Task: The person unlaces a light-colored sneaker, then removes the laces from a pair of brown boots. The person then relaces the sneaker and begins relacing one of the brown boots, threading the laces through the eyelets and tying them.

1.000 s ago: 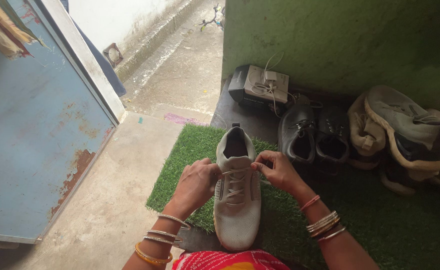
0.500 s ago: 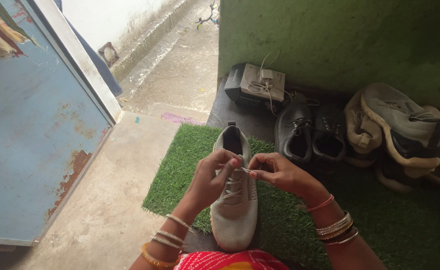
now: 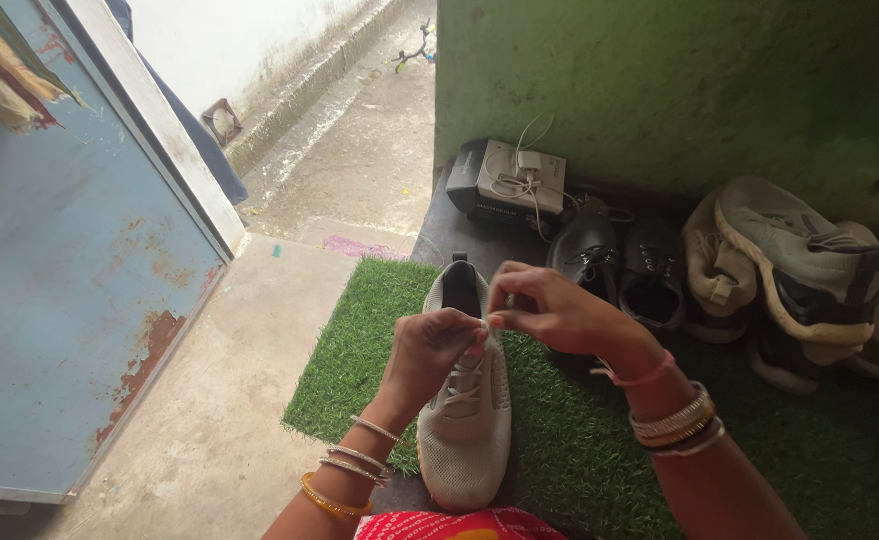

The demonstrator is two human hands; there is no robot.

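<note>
A light grey mesh sneaker lies on a green artificial-grass mat, toe toward me. My left hand and my right hand meet above its tongue, each pinching the pale shoelace at the top eyelets. The right hand sits slightly higher and further away than the left. Both wrists carry several bangles. The lace ends between the fingers are mostly hidden.
A pair of black lace-up shoes and worn grey sneakers stand to the right against a green wall. A dark box with white cables is behind them. A rusty blue door stands at left, with concrete floor between.
Both hands have drawn together and risen above the sneaker's opening, pulling the lace up; the right hand has moved away from me, over the left hand.
</note>
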